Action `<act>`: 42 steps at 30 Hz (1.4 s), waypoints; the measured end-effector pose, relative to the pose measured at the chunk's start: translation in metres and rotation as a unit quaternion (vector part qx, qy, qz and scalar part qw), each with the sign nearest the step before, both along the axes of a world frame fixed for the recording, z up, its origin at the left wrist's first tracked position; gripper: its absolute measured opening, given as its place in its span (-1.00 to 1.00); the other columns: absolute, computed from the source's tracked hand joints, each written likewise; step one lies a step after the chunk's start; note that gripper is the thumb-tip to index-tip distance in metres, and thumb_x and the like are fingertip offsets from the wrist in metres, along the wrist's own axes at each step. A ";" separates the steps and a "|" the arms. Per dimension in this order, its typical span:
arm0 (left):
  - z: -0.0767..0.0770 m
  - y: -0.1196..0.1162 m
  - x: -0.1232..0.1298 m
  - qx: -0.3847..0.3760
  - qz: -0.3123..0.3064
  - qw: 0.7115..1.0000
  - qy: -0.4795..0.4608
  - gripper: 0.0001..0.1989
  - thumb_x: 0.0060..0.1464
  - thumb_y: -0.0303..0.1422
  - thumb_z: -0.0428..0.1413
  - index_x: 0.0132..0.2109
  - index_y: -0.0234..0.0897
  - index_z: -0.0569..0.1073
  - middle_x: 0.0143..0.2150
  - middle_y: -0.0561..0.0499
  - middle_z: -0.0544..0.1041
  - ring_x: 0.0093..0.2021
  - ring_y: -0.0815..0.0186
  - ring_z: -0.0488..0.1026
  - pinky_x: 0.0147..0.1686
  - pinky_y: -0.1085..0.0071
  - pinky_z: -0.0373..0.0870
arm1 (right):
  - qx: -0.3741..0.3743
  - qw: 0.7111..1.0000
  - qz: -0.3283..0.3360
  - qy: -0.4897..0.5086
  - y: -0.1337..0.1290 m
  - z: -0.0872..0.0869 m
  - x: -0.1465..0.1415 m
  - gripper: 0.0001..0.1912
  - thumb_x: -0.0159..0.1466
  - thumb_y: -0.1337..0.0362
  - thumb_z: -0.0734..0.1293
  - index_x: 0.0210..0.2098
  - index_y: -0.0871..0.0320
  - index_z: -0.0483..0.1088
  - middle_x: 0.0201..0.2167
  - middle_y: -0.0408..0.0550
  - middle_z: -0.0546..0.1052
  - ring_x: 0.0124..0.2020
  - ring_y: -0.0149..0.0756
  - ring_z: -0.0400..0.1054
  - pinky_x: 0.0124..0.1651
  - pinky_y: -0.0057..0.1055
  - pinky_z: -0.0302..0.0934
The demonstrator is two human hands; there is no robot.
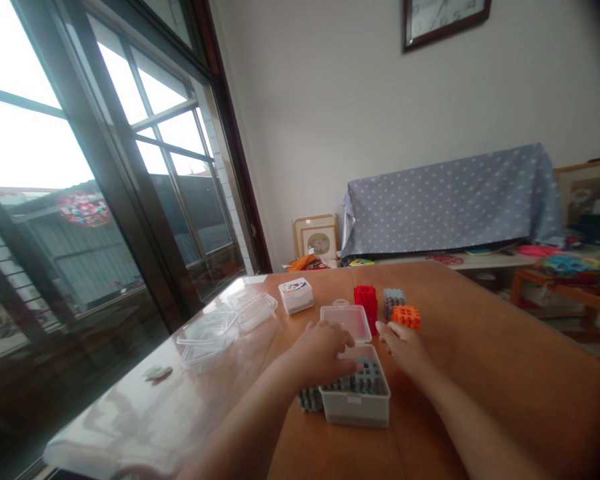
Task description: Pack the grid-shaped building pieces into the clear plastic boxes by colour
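A clear plastic box [356, 408] stands on the table with grey lattice blocks [367, 380] in it. Its hinged lid [345, 322] lies back, away from me. Over the box's left side is my left hand [323, 350], thumb and fingers apart, nothing visible in it. My right hand [405, 347] is just right of the lid, fingers loosely extended, close to an orange lattice block [407, 317]; I see nothing held there. Behind stand a red lattice block [365, 303] and a grey one [394, 300]. Another grey lattice block [310, 399] sits against the box's left side, partly behind my forearm.
To the left are clear plastic containers [207, 333] and a small pale item [157, 373]. A white box [296, 295] with a printed top stands farther back. The wooden table [480, 333] has a glossy clear cover on its left, beside the window.
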State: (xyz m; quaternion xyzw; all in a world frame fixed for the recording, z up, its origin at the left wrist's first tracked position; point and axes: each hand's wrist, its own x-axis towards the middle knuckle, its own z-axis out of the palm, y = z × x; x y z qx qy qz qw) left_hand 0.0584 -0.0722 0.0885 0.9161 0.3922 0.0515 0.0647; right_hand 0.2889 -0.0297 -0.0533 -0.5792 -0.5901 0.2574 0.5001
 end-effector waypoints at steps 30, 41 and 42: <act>0.005 -0.007 -0.091 -0.047 0.075 0.996 0.032 -0.51 -0.12 -0.13 0.33 -0.01 -0.14 0.52 -0.03 -0.02 0.55 -0.01 0.07 0.44 -0.06 0.27 0.35 | -0.013 1.000 0.007 -0.022 0.004 -0.011 0.004 -0.47 0.29 -0.20 0.17 -0.53 0.09 0.33 -0.61 -0.19 0.37 -0.53 -0.30 0.23 -0.42 -0.37 0.06; 0.019 -0.016 -0.053 0.031 0.056 0.997 -0.042 -0.56 -0.02 -0.08 0.28 -0.01 -0.12 0.48 -0.03 -0.02 0.52 0.03 0.05 0.39 0.01 0.19 0.28 | -0.011 1.000 0.009 -0.003 0.002 -0.006 0.001 -0.48 0.30 -0.19 0.17 -0.54 0.08 0.28 -0.63 -0.22 0.34 -0.54 -0.32 0.19 -0.43 -0.39 0.03; 0.017 -0.017 -0.046 0.036 0.052 0.997 -0.040 -0.56 -0.02 -0.08 0.28 -0.02 -0.12 0.48 -0.03 -0.03 0.52 0.03 0.03 0.38 0.01 0.17 0.28 | -0.012 1.000 0.010 -0.002 0.002 -0.007 0.002 -0.48 0.30 -0.20 0.17 -0.54 0.08 0.29 -0.63 -0.22 0.34 -0.54 -0.32 0.19 -0.43 -0.38 0.03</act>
